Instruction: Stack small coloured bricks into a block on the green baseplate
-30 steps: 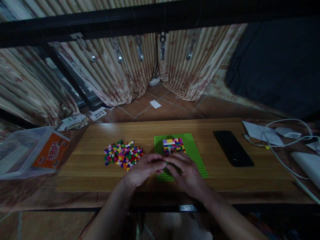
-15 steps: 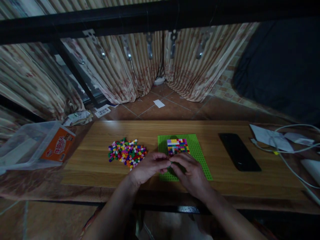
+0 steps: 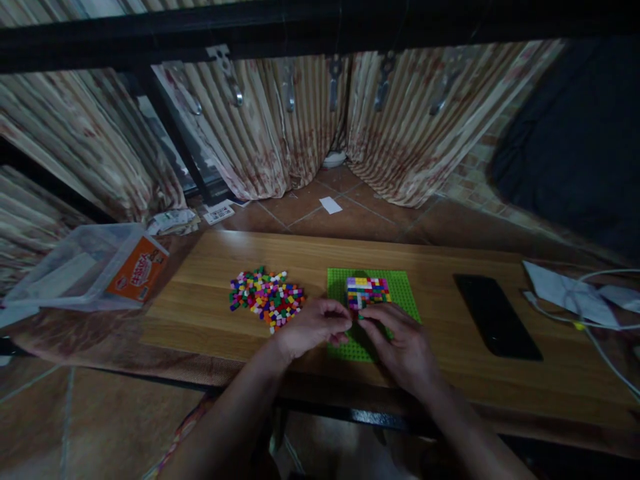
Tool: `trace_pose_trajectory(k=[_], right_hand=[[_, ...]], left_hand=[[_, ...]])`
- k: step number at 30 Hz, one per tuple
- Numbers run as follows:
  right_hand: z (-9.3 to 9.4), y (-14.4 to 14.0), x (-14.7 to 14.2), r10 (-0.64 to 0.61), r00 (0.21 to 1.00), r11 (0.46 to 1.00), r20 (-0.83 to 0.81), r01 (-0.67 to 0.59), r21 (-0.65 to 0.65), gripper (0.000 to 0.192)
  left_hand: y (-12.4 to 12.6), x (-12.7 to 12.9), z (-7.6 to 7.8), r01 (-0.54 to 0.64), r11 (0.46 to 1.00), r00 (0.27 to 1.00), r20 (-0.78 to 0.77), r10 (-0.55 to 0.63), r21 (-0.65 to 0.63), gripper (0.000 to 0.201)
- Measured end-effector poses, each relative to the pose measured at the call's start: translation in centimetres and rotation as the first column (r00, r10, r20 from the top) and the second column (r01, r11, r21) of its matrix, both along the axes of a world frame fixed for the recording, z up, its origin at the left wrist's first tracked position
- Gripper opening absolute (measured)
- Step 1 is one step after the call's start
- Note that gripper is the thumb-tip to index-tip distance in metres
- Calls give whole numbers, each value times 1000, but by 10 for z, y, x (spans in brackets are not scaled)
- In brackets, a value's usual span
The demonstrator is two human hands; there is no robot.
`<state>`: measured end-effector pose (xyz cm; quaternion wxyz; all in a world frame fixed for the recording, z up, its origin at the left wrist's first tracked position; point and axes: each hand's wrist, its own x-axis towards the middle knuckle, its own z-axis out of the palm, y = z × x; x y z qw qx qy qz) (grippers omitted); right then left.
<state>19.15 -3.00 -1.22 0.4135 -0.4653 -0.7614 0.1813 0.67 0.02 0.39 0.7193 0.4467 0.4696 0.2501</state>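
Both the left hand (image 3: pixel 315 327) and right hand (image 3: pixel 403 343) pinch narrowly together over the flat green studded baseplate (image 3: pixel 400 293), just near of its multicoloured brick block (image 3: pixel 367 292); whether they hold anything, I cannot tell.

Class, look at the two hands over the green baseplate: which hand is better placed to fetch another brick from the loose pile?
Probably the left hand. It sits on the side of the loose pile, close beside it, while the right hand lies over the green baseplate, farther from the pile.
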Motion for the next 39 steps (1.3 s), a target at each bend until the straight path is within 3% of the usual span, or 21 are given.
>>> trace_pose_trajectory(k=[11,20,30,34,39], right_hand=[[0,13,28,-220,974,975,-60,217,-49,11],[-10,14,28,-182,982,980,-45,177,-93,12],[-16,18,24,-270,960,952,-75,255,-170,9],[-21,21,21,-323,929,926,-180,272,-260,8],[-26,24,18,-339,874,904,-347,201,-378,16]], left_hand=[[5,-2,-9,14,995,997,-72,-7,99,17],[6,-4,-11,55,988,990,-135,-36,142,14],[6,-3,-10,55,989,987,-159,-33,137,10],[6,-3,-11,62,988,983,-181,-35,144,11],[7,-4,-14,81,983,980,-192,-48,165,11]])
